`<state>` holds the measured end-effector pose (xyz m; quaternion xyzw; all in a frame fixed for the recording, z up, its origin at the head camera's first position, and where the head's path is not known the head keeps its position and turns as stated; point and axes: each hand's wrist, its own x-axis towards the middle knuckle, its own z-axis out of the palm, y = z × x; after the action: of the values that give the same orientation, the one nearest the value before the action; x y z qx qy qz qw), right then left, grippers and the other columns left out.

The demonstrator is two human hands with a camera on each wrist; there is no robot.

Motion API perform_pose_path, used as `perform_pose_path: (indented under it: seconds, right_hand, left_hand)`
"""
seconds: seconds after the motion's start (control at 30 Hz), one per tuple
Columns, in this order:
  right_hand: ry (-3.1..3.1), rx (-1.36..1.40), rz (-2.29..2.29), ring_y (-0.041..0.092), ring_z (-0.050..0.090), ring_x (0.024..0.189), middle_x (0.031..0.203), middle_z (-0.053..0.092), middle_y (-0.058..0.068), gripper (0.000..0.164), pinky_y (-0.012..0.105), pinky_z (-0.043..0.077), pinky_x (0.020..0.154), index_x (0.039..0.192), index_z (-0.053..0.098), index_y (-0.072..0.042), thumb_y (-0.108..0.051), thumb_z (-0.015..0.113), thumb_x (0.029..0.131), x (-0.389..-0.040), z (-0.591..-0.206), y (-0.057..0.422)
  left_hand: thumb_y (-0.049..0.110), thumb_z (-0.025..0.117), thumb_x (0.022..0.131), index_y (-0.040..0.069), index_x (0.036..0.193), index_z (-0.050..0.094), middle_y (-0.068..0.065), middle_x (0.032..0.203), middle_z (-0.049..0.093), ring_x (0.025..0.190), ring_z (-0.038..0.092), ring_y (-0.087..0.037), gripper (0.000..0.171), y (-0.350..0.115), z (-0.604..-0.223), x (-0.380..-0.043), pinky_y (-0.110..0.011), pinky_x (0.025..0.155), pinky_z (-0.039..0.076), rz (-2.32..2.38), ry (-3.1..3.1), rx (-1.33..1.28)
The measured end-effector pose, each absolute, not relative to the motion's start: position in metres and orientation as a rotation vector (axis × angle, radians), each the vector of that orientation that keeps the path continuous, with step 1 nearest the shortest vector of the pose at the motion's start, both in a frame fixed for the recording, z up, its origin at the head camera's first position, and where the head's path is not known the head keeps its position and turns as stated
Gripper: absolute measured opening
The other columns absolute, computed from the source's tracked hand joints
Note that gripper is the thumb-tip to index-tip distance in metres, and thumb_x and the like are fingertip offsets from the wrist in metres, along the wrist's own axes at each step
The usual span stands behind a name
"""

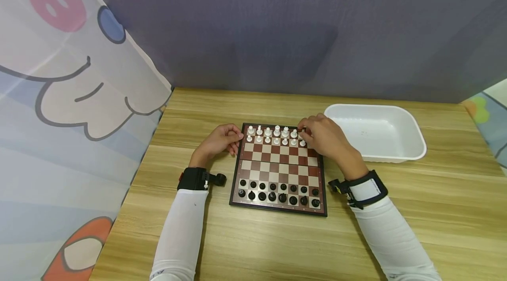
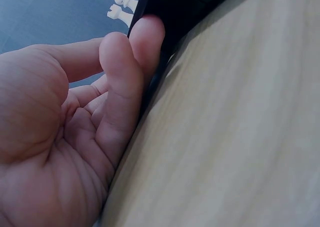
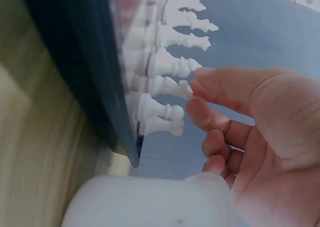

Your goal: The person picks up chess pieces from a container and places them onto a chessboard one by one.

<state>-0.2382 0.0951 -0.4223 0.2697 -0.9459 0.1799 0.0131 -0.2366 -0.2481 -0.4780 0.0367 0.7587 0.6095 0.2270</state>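
Note:
A folding chessboard [image 1: 283,155] with a dark frame lies on the wooden table. White chess pieces [image 1: 277,131] stand in two rows at its far side, and black chess pieces [image 1: 272,196] in two rows at its near side. My left hand [image 1: 222,141] grips the board's left edge near the far corner, thumb at the rim. Over the far right corner, my right hand [image 1: 326,137] pinches the top of a small white chess piece [image 3: 170,87] between thumb and fingertips. Its base is among the other white pieces. The hand hides the corner squares in the head view.
An oblong white plastic tray [image 1: 413,151] sits to the right of the board, close behind my right hand. A grey partition [image 1: 253,30] rises along the table's far edge. At the left hangs a curtain [image 1: 87,109] with cartoon prints.

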Motion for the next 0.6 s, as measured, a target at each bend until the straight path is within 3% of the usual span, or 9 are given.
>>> perform_pose_path:
  seconds: [0.3,0.6]
  right_hand:
    - [-2.868,0.724,0.711,0.028,0.059,0.091,0.089,0.069,0.009,0.019,0.042,0.049,0.070,0.114,0.072,-0.007,-0.017,0.066,0.100,-0.241,-0.413,0.117]
    - [-2.682,0.490,0.796,0.039,0.054,0.101,0.108,0.060,0.020,0.022,0.054,0.046,0.082,0.116,0.069,0.000,-0.008,0.067,0.095,-0.248,-0.409,0.148]
  left_hand:
    - [0.013,0.057,0.105,-0.002,0.113,0.059,-0.007,0.079,0.061,0.059,0.064,-0.017,0.017,-0.249,-0.479,-0.236,-0.028,0.054,0.060,1.686,2.116,0.062]
    - [0.019,0.058,0.106,0.001,0.114,0.059,-0.011,0.082,0.062,0.059,0.066,-0.019,0.020,-0.252,-0.484,-0.234,-0.031,0.052,0.060,1.716,2.207,0.025]
